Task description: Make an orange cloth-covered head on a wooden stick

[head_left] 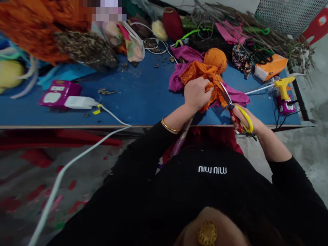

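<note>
Near edge of the blue worktop [143, 99], right of its middle: both hands are over the work.

Left hand [197, 94] is fisted tight round a bunch of orange cloth [205, 73], knuckles up, with a gold bangle [169, 127] on the wrist. The cloth is gathered below an orange ball [215, 58] and lies on a spread of magenta cloth [184, 54]. A thread-wrapped stick [180, 140] runs down from under the fist, past the near edge.

Right hand [241, 119] is closed through the yellow and red loops of the scissors [235, 109], just beside the left. The blades point up into the orange cloth — cannot tell how far they gape.

Right end of the worktop: a yellow glue gun [283, 85], with an orange packet [271, 66] behind it. Far right corner: a heap of bare twigs [256, 30].

Left part, near the near edge — a magenta power strip [57, 92] with a white adapter [79, 101] plugged in. Its white cable [77, 160] drops over the edge toward the floor.
</note>
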`<state>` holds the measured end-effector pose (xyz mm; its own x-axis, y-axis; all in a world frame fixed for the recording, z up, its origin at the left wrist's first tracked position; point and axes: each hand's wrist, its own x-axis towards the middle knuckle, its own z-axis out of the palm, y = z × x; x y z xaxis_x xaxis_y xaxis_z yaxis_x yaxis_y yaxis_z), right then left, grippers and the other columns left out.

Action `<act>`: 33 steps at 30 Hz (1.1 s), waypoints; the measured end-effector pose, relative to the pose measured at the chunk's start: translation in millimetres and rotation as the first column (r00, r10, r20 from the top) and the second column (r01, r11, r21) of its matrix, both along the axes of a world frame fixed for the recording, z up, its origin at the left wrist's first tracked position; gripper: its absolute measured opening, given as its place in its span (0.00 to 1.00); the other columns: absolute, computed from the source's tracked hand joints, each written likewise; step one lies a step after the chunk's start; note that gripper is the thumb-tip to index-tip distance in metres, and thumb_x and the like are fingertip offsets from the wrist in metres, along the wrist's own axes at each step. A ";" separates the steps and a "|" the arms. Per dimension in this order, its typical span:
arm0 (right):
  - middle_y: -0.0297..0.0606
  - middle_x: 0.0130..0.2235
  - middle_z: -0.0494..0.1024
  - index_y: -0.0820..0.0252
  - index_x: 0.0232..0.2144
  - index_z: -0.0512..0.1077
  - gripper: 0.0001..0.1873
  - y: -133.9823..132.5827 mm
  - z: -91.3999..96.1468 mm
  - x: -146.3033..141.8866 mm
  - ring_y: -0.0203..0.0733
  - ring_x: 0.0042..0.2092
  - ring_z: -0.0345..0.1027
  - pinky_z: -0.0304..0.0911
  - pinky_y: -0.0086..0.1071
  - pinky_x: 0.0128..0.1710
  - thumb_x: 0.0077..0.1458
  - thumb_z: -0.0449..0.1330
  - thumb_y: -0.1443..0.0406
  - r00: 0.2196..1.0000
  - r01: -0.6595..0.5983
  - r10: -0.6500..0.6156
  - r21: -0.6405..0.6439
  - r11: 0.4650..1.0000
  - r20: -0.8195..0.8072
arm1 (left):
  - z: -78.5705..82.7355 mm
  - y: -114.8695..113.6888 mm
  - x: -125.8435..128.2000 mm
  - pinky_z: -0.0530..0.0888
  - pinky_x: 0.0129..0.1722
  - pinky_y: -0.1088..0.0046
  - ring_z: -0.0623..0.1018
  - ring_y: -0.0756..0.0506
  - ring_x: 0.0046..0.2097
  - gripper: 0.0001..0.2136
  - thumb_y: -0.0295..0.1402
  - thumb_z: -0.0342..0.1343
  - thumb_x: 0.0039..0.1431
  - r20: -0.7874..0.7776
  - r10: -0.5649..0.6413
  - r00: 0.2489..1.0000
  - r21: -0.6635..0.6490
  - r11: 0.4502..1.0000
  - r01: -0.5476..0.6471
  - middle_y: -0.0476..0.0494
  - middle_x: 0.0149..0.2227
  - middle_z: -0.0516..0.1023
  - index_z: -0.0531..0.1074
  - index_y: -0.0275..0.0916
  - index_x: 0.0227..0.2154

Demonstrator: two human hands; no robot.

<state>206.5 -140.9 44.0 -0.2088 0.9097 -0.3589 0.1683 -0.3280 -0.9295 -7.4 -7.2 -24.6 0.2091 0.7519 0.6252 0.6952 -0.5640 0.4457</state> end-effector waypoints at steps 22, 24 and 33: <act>0.30 0.26 0.66 0.55 0.46 0.69 0.44 25.3 16.3 -15.7 0.33 0.21 0.61 0.59 0.30 0.17 0.49 0.55 0.25 0.907 -0.127 0.106 0.025 0.992 0.407 | 36.2 -22.5 6.5 0.72 0.47 0.61 0.80 0.37 0.48 0.05 0.34 0.57 0.63 -0.182 0.046 0.982 -0.318 0.942 -0.103 0.39 0.40 0.81 0.74 0.40 0.33; 0.31 0.27 0.67 0.56 0.50 0.70 0.45 31.0 14.7 -18.8 0.34 0.22 0.63 0.61 0.30 0.21 0.51 0.55 0.27 0.878 -0.158 0.120 0.043 0.987 0.464 | 36.2 -25.8 12.0 0.72 0.47 0.61 0.80 0.37 0.48 0.05 0.33 0.57 0.63 -0.197 0.031 0.980 -0.318 0.944 -0.094 0.39 0.40 0.81 0.74 0.40 0.32; 0.32 0.26 0.71 0.61 0.43 0.75 0.40 37.9 4.9 -6.5 0.34 0.28 0.63 0.59 0.29 0.29 0.52 0.59 0.31 0.854 -0.174 0.045 0.204 0.963 0.518 | 22.8 -15.9 3.7 0.74 0.50 0.61 0.79 0.39 0.47 0.04 0.32 0.60 0.62 -0.055 0.010 0.998 -0.291 0.956 -0.025 0.42 0.39 0.79 0.72 0.41 0.32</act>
